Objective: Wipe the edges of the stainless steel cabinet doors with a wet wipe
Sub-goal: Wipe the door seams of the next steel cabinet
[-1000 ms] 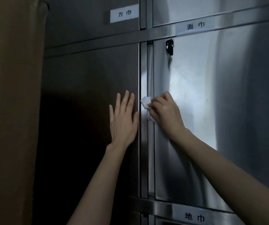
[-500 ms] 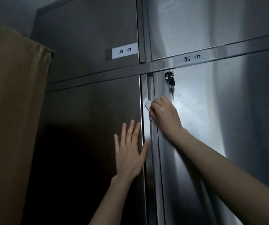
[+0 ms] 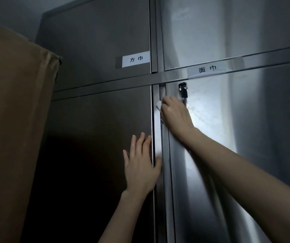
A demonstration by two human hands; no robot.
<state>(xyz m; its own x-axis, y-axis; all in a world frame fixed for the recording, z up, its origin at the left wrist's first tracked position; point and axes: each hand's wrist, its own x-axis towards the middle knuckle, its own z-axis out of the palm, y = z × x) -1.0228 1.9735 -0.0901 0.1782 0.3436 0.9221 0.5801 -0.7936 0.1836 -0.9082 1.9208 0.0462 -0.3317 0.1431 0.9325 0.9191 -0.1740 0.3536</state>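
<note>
Brushed stainless steel cabinet door: right hand pinches a crumpled white wet wipe against its smooth left edge; left hand lies spread flat on the darker neighbouring steel door.

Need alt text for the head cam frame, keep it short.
A person's right hand holds a white wet wipe against the left edge of a stainless steel cabinet door, just below a key hanging from its lock. The left hand rests flat, fingers straight, on the neighbouring door. A brown cloth hangs at far left.
</note>
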